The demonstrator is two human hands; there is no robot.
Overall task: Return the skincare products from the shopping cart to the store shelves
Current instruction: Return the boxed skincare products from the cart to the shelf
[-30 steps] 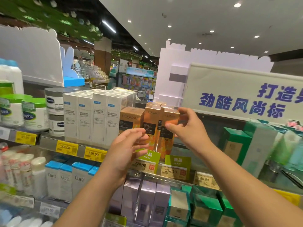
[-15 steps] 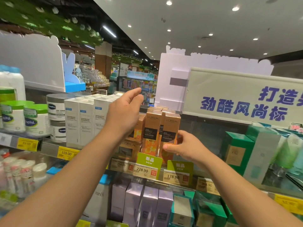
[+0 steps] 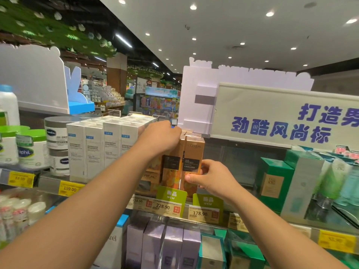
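The step in hand seems to be seating an orange L'Oréal box (image 3: 192, 160) upright in its row on the shelf (image 3: 202, 214), above the green price tags (image 3: 207, 204). The right hand (image 3: 211, 178) holds this box low on its right side: the thumb lies across the front face, and the other fingers curl round the edge behind it. The left hand (image 3: 161, 138) is curled over the top of the neighbour orange box (image 3: 171, 166), just left of the right thumb; its fingertips are hidden behind the carton tops, so I cannot tell if they grip or only press.

To do it well, I think the right fingers should push the box straight back until its front face is level with the one beside it, label to the front. The left fingers should only steady the tops, so the row does not tip backward. Thin cartons like these probably dent with ease, so a light pressure is better. The white boxes (image 3: 97, 150) stand close to the left wrist, and the forearm could knock them when it draws away. The shopping cart is not in view.
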